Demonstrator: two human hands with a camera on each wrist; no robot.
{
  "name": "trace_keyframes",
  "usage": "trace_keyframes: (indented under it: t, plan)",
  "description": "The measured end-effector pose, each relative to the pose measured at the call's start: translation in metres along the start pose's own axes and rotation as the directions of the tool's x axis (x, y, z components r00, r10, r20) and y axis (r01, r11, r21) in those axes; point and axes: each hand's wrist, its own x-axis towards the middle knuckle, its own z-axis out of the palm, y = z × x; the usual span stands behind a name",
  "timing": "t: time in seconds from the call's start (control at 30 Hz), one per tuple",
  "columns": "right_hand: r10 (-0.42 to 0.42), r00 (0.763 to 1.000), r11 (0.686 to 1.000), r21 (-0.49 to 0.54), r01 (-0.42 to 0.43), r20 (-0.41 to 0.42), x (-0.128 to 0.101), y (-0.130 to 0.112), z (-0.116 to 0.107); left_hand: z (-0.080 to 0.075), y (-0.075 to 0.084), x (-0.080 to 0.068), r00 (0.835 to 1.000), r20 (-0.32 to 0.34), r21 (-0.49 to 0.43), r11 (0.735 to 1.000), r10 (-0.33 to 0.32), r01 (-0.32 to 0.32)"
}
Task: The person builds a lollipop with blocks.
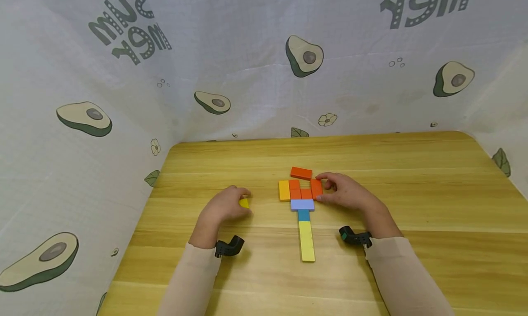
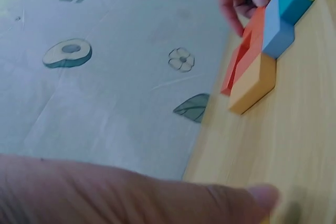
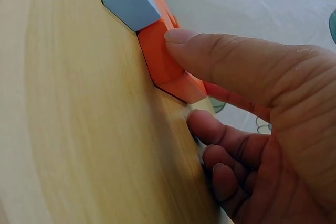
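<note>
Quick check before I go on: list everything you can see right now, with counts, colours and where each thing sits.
Table: one, light wood, fills the foreground.
Cloth backdrop: one, white with avocado print, around the table.
Orange blocks: several, joined at table centre; one more lies apart behind.
Amber block: one, left end of cluster.
Lilac block: one, below the orange.
Teal block: one, below lilac.
Long yellow block: one, nearest the person.
Small yellow block: one, held in left hand.
Right hand: pinches the rightmost orange block.

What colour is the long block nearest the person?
Yellow, best seen in the head view.
</note>
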Motion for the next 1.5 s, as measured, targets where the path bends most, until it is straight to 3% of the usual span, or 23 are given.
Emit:
trace_keyframes:
  t: [0.17,0.37,0.47,0.57,0.77,1.0,1.17,1.33,1.5]
  plan:
    - [-0.007,1.0,1.0,0.003,0.007,-0.003,-0.001,-0.001,0.001,-0.006,-0.006,-0.001,1.0,0.013,0.028,0.999,-0.02,0.02]
    - [-0.007,1.0,1.0,0.01,0.007,-0.006,-0.001,0.0,0.002,-0.001,-0.001,0.005,0.995,-0.074,-0.02,0.997,0.067,-0.069]
    - [-0.002,1.0,1.0,0.006,0.002,-0.018,-0.001,0.0,0.002,0.004,0.009,0.01,0.981,-0.139,-0.064,0.987,0.137,-0.147]
    - [-0.005,1.0,1.0,0.005,0.005,-0.022,0.0,0.002,0.001,0.011,0.025,0.017,0.966,-0.161,-0.065,0.975,0.202,-0.215]
    - [-0.016,1.0,1.0,0.004,0.016,-0.023,0.002,0.003,-0.001,0.034,0.053,0.037,0.947,-0.18,-0.008,0.963,0.265,-0.271]
    - [-0.037,0.999,0.999,0.036,0.037,-0.012,0.003,0.003,0.001,0.053,0.076,0.059,0.904,-0.345,0.082,0.968,0.251,-0.237]
    - [-0.059,0.998,0.997,0.048,0.06,-0.024,0.002,0.002,0.001,0.063,0.096,0.073,0.88,-0.426,0.165,0.974,0.21,-0.153]
    - [-0.071,0.997,0.996,0.05,0.072,-0.024,0.0,0.001,0.002,0.073,0.106,0.082,0.879,-0.447,0.237,0.97,0.165,-0.061]
    - [-0.06,0.998,0.997,0.053,0.061,-0.019,0.0,0.003,0.001,0.076,0.106,0.084,0.877,-0.458,0.215,0.975,0.143,-0.047]
